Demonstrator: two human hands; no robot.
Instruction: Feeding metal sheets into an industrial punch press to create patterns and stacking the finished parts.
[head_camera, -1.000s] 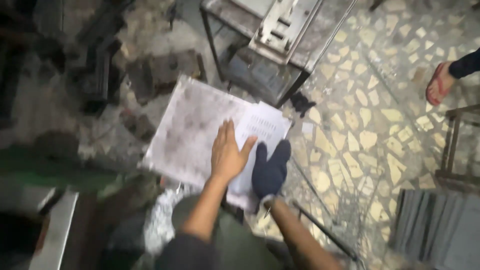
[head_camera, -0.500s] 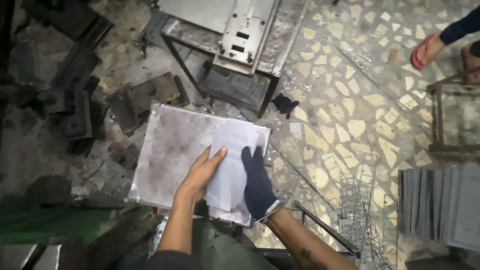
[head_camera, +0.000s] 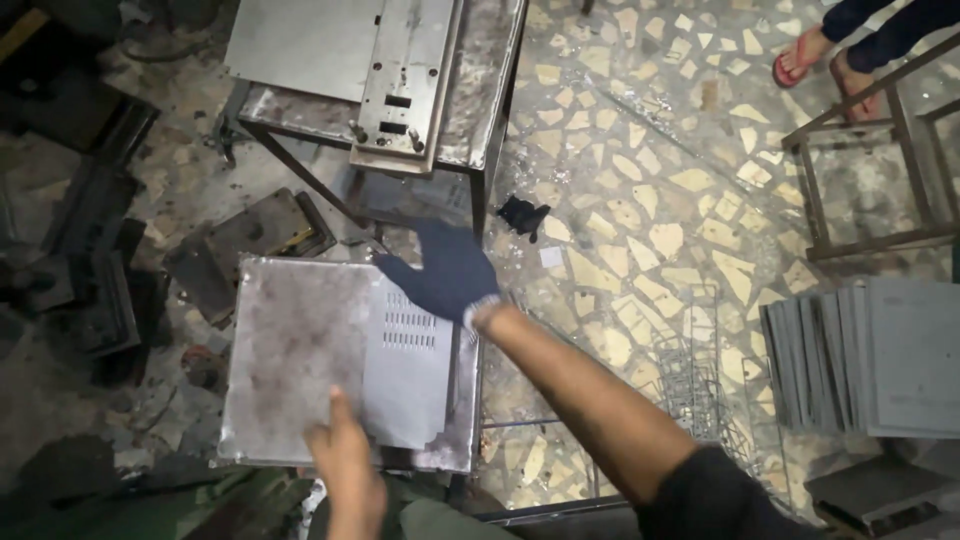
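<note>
Under the bare left hand (head_camera: 345, 470), pressed flat, lies a slotted sheet (head_camera: 405, 365); the gloved right hand (head_camera: 445, 275) hovers, fingers loosely curled, empty.

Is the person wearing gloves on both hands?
No, only the right hand wears a dark glove; the left hand, pressing on the metal sheet, is bare.

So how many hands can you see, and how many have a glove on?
Gloved hands: 1, the right hand, in a dark glove, above the slotted metal sheet
Bare hands: 1, the left hand, touching that sheet
Total: 2 hands
</note>
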